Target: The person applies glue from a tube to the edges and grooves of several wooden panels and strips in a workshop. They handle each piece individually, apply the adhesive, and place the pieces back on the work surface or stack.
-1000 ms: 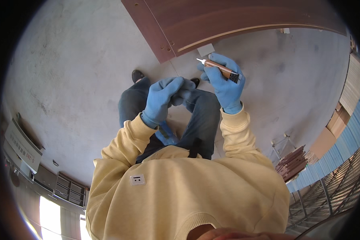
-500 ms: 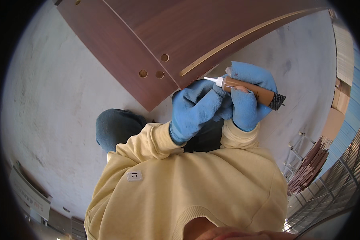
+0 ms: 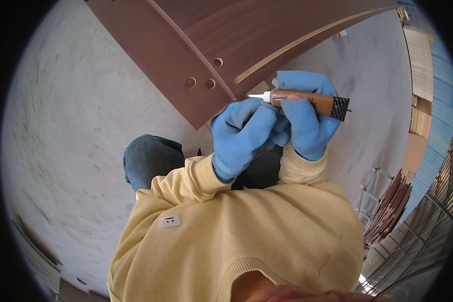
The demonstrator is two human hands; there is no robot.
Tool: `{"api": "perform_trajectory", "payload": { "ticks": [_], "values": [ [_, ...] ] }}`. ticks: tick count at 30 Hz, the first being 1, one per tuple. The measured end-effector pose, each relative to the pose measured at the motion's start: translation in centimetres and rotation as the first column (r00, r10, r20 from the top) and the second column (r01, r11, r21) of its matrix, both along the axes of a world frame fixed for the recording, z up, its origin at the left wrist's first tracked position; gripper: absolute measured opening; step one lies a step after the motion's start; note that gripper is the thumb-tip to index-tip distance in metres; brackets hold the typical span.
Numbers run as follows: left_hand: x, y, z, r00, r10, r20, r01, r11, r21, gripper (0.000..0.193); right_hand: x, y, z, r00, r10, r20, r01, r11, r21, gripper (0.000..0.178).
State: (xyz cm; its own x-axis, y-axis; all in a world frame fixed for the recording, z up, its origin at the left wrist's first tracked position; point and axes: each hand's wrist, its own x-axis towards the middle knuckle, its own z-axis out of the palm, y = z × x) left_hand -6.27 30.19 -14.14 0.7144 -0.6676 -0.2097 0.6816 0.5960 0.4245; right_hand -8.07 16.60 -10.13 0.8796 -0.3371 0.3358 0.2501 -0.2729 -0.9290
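A brown tube with a white pointed nozzle and a black patterned tail (image 3: 323, 104) lies across my right hand (image 3: 312, 123). That hand wears a blue glove and grips the tube between thumb and fingers, the nozzle pointing left. Close beside it, just under the nozzle, my left hand (image 3: 242, 136), also in a blue glove, is closed with its fingers curled against the right hand. Whatever it may pinch is hidden. Beyond both hands is the corner of a dark brown wooden panel (image 3: 161, 60), with round holes and a long pale slot near its edge.
Grey floor (image 3: 75, 141) surrounds the panel. To the right stand stacked boards (image 3: 419, 65), a bundle of dark brown strips (image 3: 391, 206) and a metal rack (image 3: 418, 236). My bent knee (image 3: 153, 160) is left of my hands.
The tube has turned closer to level, and its nozzle has shifted slightly left. In the picture the panel sits a little higher and further right. Both hands keep nearly the same hold.
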Motion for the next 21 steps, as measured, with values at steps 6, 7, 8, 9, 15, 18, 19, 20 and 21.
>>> {"api": "perform_trajectory", "payload": {
  "ticks": [6, 7, 8, 9, 15, 18, 19, 20, 21],
  "values": [
    [0.0, 0.0, -0.1, 0.999, 0.027, 0.04, -0.031, 0.994, 0.101, 0.024, -0.3, -0.2, -1.2, 1.0, 0.001, -0.023, 0.0, 0.999, 0.053, 0.018],
    [0.2, 0.1, -0.3, 0.999, 0.021, 0.037, -0.025, 0.995, 0.102, 0.024, -0.2, -0.2, -1.4, 1.0, 0.003, -0.014, -0.002, 0.998, 0.058, 0.019],
    [0.2, 0.2, -0.4, 0.999, 0.016, 0.035, -0.019, 0.995, 0.102, 0.024, -0.2, -0.2, -1.5, 1.0, 0.005, -0.005, -0.004, 0.998, 0.063, 0.019],
    [0.2, 0.2, -0.4, 0.999, 0.019, 0.03, -0.022, 0.993, 0.112, 0.024, -0.1, -0.1, -1.7, 1.0, 0.006, 0.003, -0.006, 0.998, 0.068, 0.019],
    [0.0, 0.2, -0.1, 0.999, 0.049, 0.007, -0.049, 0.991, 0.124, 0.025, 0.1, -0.1, -1.8, 0.999, 0.03, 0.041, -0.033, 0.997, 0.073, 0.02],
    [-0.1, 0.3, -0.4, 0.998, 0.062, 0.009, -0.062, 0.989, 0.131, 0.025, 0.0, -0.1, -1.9, 0.999, 0.034, 0.007, -0.035, 0.995, 0.094, 0.02],
    [-0.2, 0.3, -0.6, 0.998, 0.061, 0.012, -0.062, 0.989, 0.136, 0.025, 0.0, -0.1, -1.9, 0.999, 0.039, 0.012, -0.04, 0.995, 0.093, 0.019],
    [-0.2, 0.3, -0.7, 0.998, 0.06, 0.015, -0.062, 0.988, 0.14, 0.025, 0.1, -0.2, -2.0, 0.999, 0.043, 0.017, -0.045, 0.995, 0.093, 0.019],
    [-0.3, 0.3, -0.7, 0.998, 0.058, 0.011, -0.059, 0.988, 0.14, 0.025, 0.1, -0.2, -2.1, 0.999, 0.048, 0.022, -0.05, 0.994, 0.092, 0.019]
  ]
}}
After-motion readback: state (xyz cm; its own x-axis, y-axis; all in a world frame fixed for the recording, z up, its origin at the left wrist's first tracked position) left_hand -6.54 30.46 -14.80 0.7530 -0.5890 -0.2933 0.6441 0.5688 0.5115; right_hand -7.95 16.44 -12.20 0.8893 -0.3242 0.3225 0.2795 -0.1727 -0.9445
